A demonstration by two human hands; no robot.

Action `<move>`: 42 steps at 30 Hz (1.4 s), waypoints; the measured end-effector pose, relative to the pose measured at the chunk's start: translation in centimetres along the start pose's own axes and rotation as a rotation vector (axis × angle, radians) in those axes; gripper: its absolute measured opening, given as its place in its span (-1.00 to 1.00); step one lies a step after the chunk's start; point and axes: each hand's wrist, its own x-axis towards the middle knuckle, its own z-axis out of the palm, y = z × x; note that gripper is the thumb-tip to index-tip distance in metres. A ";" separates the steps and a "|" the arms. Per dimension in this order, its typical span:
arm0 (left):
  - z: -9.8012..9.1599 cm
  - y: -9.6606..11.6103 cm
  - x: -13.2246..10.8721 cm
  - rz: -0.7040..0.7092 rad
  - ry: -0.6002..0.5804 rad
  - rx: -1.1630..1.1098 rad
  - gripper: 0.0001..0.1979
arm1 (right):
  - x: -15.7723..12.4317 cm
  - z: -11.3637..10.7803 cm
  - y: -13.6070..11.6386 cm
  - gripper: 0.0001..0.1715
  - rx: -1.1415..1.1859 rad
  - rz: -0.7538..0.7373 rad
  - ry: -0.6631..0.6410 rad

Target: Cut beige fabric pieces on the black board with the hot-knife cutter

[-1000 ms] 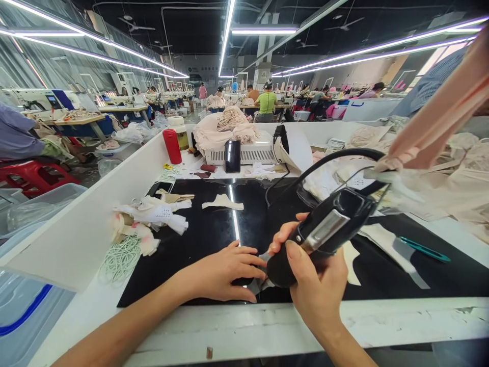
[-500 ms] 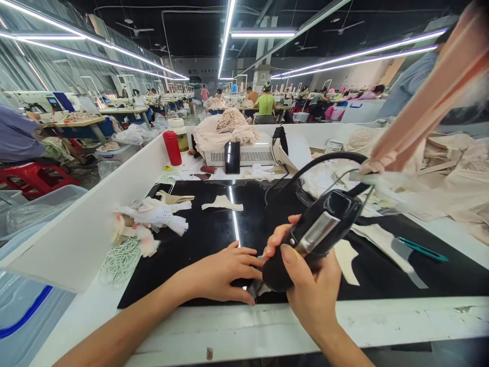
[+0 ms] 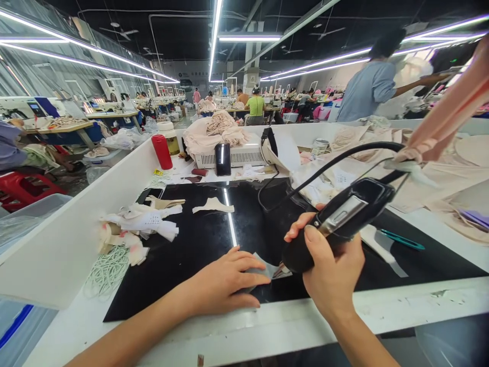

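Note:
My right hand [image 3: 332, 260] is wrapped round a black corded hand tool [image 3: 340, 216] with a silver metal lever along its side. Its rounded end points down and left, and a thin metal tip [image 3: 281, 271] shows near the black mat [image 3: 198, 255]. Flat on the mat, fingers stretched out, my left hand [image 3: 233, 280] presses on a small translucent grey piece [image 3: 263, 261]. Part of that piece is hidden under the fingers. The tool's tip meets or overlaps its right side; contact is hard to make out. A pink fabric strip [image 3: 439, 127] is tied at the tool's cord.
Cream cut piece [image 3: 213, 205] lies mid-mat; white scraps [image 3: 148, 219] and pale green cord [image 3: 110, 270] sit left. A teal-handled tool [image 3: 403, 239] is at right. Behind stand a red bottle [image 3: 162, 152] and a vented white box [image 3: 248, 155]. A person in blue [image 3: 362, 86] stands beyond.
The view has swung to the right. The tool has shifted right and away from my left fingers, uncovering more of the grey piece. My left hand stays flat on it.

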 end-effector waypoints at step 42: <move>-0.1 0.1 -0.2 -0.020 -0.009 0.022 -0.58 | 1.6 -2.1 0.0 -0.64 -0.073 -0.036 0.133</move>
